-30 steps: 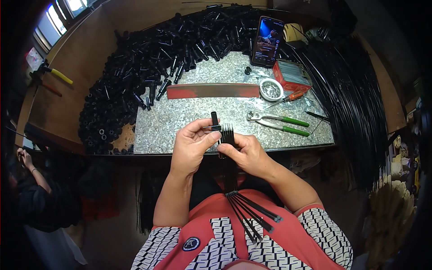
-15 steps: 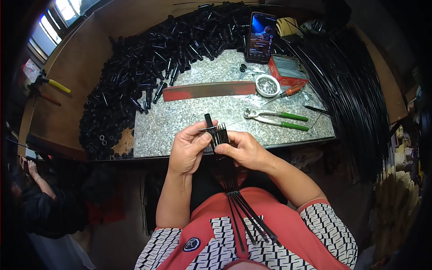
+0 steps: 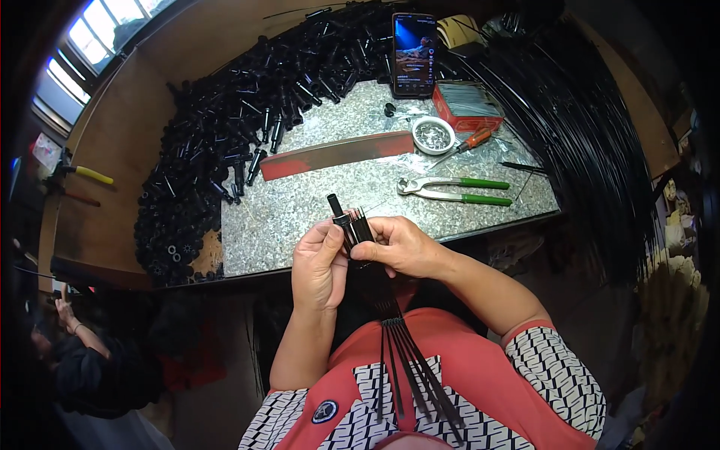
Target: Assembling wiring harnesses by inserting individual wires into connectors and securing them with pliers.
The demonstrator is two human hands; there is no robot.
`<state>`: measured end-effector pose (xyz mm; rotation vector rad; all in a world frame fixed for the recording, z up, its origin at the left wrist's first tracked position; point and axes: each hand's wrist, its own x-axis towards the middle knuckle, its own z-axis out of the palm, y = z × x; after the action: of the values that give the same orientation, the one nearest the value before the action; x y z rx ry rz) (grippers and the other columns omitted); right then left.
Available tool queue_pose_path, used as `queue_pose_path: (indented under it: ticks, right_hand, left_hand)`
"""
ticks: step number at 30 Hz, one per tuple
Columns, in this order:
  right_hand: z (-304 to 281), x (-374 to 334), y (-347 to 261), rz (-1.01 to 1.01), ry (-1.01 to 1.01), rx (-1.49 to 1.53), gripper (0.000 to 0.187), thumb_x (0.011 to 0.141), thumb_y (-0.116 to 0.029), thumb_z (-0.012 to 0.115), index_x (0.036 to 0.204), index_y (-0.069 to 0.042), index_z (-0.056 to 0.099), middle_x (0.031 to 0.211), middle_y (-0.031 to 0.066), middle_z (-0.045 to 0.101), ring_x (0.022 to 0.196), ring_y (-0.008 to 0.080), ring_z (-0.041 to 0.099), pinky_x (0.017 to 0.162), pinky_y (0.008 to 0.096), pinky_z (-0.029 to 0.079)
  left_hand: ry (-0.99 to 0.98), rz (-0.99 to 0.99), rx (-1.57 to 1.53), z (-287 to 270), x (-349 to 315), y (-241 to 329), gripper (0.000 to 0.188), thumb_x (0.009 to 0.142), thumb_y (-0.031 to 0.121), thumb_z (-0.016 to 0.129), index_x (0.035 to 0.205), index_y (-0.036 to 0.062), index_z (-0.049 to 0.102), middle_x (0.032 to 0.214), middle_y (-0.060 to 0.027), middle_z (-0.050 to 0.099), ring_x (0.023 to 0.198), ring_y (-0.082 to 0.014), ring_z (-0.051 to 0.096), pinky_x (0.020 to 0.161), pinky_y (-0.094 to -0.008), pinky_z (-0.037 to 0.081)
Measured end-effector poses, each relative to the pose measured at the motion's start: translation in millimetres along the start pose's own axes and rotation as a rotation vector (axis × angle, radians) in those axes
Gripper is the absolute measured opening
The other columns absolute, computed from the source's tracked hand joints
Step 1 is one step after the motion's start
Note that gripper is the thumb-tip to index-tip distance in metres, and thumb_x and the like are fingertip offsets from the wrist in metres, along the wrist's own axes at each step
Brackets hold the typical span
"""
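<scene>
My left hand (image 3: 319, 259) pinches a black plastic tube-shaped umbrella runner (image 3: 335, 205), its narrow end pointing up and away from me. Close beside it, my right hand (image 3: 399, 247) is closed on a bundle of thin black umbrella ribs (image 3: 405, 360), thumb across the strands. The rib tips stand up against the runner's wider collar. Whether any of them sit in its slots is hidden by my fingers. Toward my body, the ribs hang down over my lap and fan out across my shirt.
A heap of black runners (image 3: 225, 120) covers the left and back. Ahead lie a red-brown strip (image 3: 337, 155), green-handled pincers (image 3: 454, 189), a white bowl of small metal pieces (image 3: 433, 136), a screwdriver (image 3: 474, 138), a red box (image 3: 469, 112) and a phone (image 3: 413, 56). Long ribs (image 3: 585, 142) fill the right.
Both hands stay together while the view shifts slightly. My left fingers have shifted on the runner; the thin strand sticking out left of them no longer shows. The runner now tilts a little more leftward.
</scene>
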<state>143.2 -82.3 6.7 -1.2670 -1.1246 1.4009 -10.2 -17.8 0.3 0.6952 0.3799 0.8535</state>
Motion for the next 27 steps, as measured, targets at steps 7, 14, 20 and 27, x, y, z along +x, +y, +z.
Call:
queue_pose_path:
  ticks: [7,14,20,27]
  right_hand:
    - [-3,0,-4,0.009,-0.04,0.012,0.033,0.089,-0.029,0.067,0.073,-0.004,0.054,0.061,0.0,0.053,0.045,0.0069,0.05,0.039,0.0214,0.039]
    - [-7,-3,-10,0.017,-0.088,0.028,0.033,0.092,-0.029,0.063,0.073,-0.003,0.054,0.062,0.0003,0.054,0.045,0.0074,0.051,0.04,0.0217,0.04]
    - [-10,-1,-1,0.017,-0.1,0.02,0.034,0.093,-0.031,0.061,0.075,-0.003,0.054,0.065,0.0004,0.056,0.046,0.0082,0.054,0.041,0.0216,0.04]
    - [-14,2,-3,0.018,-0.13,0.04,0.033,0.093,-0.032,0.06,0.079,-0.002,0.057,0.069,0.0021,0.057,0.048,0.009,0.055,0.042,0.0218,0.042]
  left_hand:
    - [0.01,0.082,0.054,2,-4,-9,0.032,0.099,0.02,0.049,0.115,-0.0064,0.058,0.112,-0.0148,0.063,0.102,-0.0197,0.06,0.094,-0.0321,0.045]
    - [0.04,0.104,0.018,14,-6,-12,0.033,0.1,0.02,0.047,0.117,-0.0064,0.057,0.114,-0.0152,0.062,0.104,-0.0194,0.059,0.095,-0.0323,0.044]
    - [0.032,0.093,-0.031,8,-6,-14,0.031,0.101,0.018,0.045,0.114,-0.0052,0.059,0.118,-0.0156,0.06,0.104,-0.0195,0.059,0.096,-0.033,0.044]
    - [0.035,0.124,-0.019,19,-7,-16,0.033,0.102,0.018,0.042,0.117,-0.0062,0.057,0.119,-0.0154,0.06,0.106,-0.0189,0.059,0.095,-0.0328,0.046]
